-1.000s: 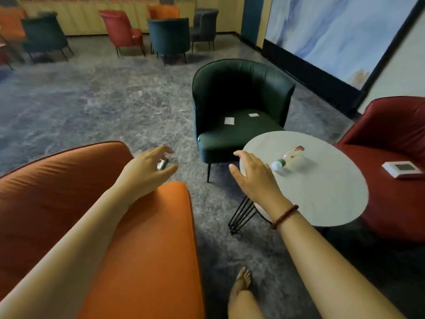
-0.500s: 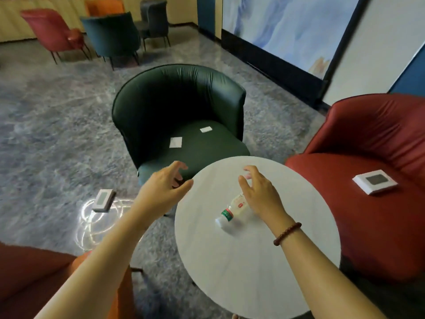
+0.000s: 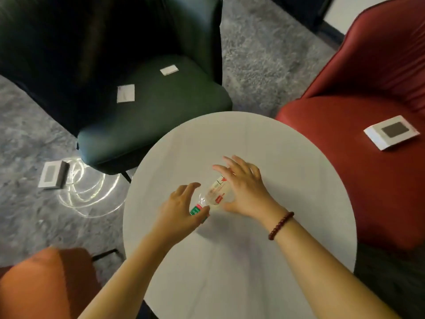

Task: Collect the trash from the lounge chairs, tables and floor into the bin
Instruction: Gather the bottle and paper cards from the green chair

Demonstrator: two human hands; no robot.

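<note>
A red bead bracelet (image 3: 281, 225), looping light streaks (image 3: 87, 196) and dark skirting board (image 3: 299, 8) show.

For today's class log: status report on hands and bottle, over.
Left hand, right hand both cupped round bottle. Bottle lying on table, not lifted. Nothing blocking.

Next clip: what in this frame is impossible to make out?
Cap of the bottle: covered by the left hand, head view.
Whether the right hand grips the bottle: its own back hides the contact.
Print on the bottle: blurred.
The bin: outside the frame.
</note>
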